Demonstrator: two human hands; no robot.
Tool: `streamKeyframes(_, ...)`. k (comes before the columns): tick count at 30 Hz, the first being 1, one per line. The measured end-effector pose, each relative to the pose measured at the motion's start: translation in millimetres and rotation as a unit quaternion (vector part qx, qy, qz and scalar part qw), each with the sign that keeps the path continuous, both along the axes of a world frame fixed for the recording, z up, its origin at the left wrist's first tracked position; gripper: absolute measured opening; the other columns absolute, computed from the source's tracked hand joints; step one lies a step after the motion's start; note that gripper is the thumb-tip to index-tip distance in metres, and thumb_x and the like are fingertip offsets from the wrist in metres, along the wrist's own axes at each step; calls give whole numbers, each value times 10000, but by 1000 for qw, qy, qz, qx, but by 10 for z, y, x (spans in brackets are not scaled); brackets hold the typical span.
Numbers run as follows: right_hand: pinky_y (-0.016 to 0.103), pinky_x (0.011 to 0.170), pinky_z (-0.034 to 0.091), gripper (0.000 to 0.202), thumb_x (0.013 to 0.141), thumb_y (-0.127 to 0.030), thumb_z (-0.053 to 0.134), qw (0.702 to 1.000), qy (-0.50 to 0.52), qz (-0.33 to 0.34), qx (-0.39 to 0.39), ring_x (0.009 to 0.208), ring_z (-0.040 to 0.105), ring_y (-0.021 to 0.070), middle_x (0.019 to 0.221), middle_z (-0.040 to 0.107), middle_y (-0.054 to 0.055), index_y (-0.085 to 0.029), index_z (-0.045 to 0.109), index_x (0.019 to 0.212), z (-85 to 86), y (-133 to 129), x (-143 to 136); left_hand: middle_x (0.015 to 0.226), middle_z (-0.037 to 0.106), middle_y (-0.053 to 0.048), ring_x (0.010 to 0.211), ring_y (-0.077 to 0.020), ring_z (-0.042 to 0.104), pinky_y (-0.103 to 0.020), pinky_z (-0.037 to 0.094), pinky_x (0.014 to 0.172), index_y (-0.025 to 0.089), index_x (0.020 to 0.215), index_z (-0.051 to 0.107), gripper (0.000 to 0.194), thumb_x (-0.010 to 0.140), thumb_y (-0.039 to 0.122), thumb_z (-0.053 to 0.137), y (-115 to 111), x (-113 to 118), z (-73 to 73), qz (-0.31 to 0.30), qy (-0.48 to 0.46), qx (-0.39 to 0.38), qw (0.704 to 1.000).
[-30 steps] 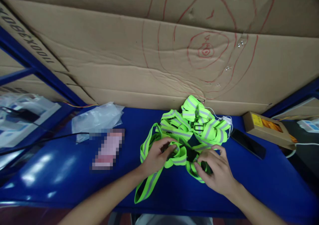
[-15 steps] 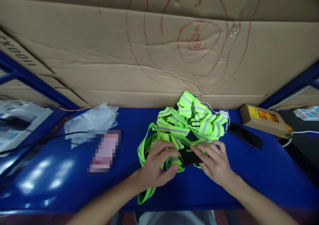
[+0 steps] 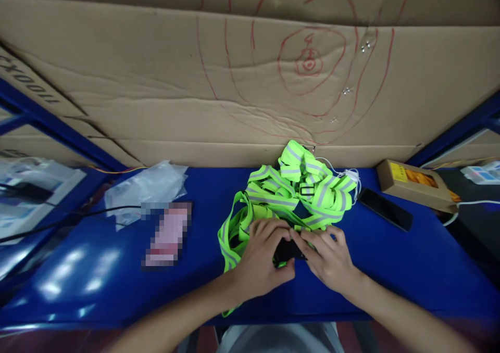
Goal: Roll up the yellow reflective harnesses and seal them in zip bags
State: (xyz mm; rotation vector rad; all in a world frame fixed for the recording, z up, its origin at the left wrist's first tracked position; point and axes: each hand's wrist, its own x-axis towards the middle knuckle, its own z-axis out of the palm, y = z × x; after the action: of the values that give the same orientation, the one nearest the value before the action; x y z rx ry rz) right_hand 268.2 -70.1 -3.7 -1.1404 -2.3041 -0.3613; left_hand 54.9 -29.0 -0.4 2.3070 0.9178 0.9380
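Both hands are in tight now, right over the near edge of the blue table [image 3: 410, 269]. The left hand [image 3: 261, 262] has closed in from where it sat half a second ago, fingers curled and thumb tucked under, pinching one side of a small black buckle [image 3: 285, 250]. The right hand [image 3: 331, 259] meets it from the other side, fingertips pressed to the same buckle, knuckles bent, nothing else in its grip. A second back those hands were apart, each working a separate loop; now they have drawn together on that one black piece, so the fiddling has narrowed to the fastener itself. The heap of neon-green reflective straps [image 3: 300, 189] sits just beyond the fingers, touching them, with one loop trailing down past the left wrist toward the table edge. Off to the right of the right hand lies a dark phone [image 3: 385, 209], and farther right a cardboard box [image 3: 417, 186]. Well out to the left of the left hand there is a crumpled plastic bag [image 3: 146, 186] and a black cable [image 3: 70, 220].
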Motion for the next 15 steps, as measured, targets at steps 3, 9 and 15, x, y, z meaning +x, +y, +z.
streamKeyframes(3, 393, 801, 359, 579, 1018, -91, 440, 1000, 13, 1, 11, 872, 630, 201, 1039, 753, 58, -189, 404, 1588, 25, -18, -42, 1135, 650, -59, 1095, -272, 608, -450, 434, 959, 234, 1012, 553, 366, 685, 161, 701, 14, -17, 46, -2, 1, -32, 999)
streamKeyframes(9, 371, 733, 385, 564, 1010, -93, 463, 1000, 18, 3, 21, 889, 629, 203, 1060, 745, 72, -185, 439, 1567, 83, -2, -16, 1073, 693, -32, 958, -242, 680, -397, 518, 858, 232, 1030, 536, 337, 784, 282, 762, 39, -89, 243, -39, 100, -54, 993)
streamKeyframes(15, 400, 804, 526, 360, 981, -240, 590, 979, 176, -103, 9, 950, 674, 252, 1065, 709, 86, -275, 694, 1324, 217, 54, 538, 1132, 729, -42, 980, -236, 714, -339, 564, 835, 266, 1189, 637, 327, 893, 379, 720, 77, -456, 661, -2, 116, -52, 992)
